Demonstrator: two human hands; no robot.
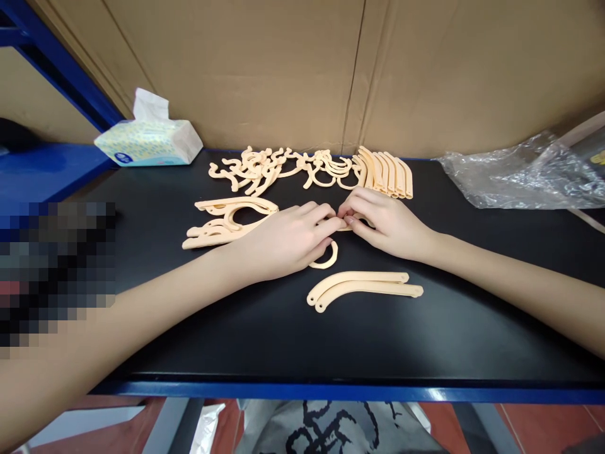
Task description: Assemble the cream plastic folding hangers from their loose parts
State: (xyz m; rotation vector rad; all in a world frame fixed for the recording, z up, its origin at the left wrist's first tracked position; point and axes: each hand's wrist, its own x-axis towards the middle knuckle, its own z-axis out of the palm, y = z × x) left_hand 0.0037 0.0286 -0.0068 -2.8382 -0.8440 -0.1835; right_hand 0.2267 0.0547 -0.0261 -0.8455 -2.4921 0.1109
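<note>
My left hand [295, 238] and my right hand [388, 221] meet at the middle of the black table, fingers bent and fingertips touching. Between them is a curved cream plastic hanger hook [366, 221], mostly hidden by my right fingers, which are closed on it. My left fingers are pinched at its left end. Under my left thumb lies another hook [334, 255], its round end showing. Two curved hanger arms [363, 285] rest side by side nearer to me. Left of my left hand are folded hangers [212, 233], partly covered by that hand.
Behind my hands lie a pile of loose hooks [259, 165] and a row of hanger arms [387, 173]. A tissue pack [151, 142] stands at the back left, and a clear plastic bag [515, 173] lies at the back right. Cardboard [283, 69] walls the rear.
</note>
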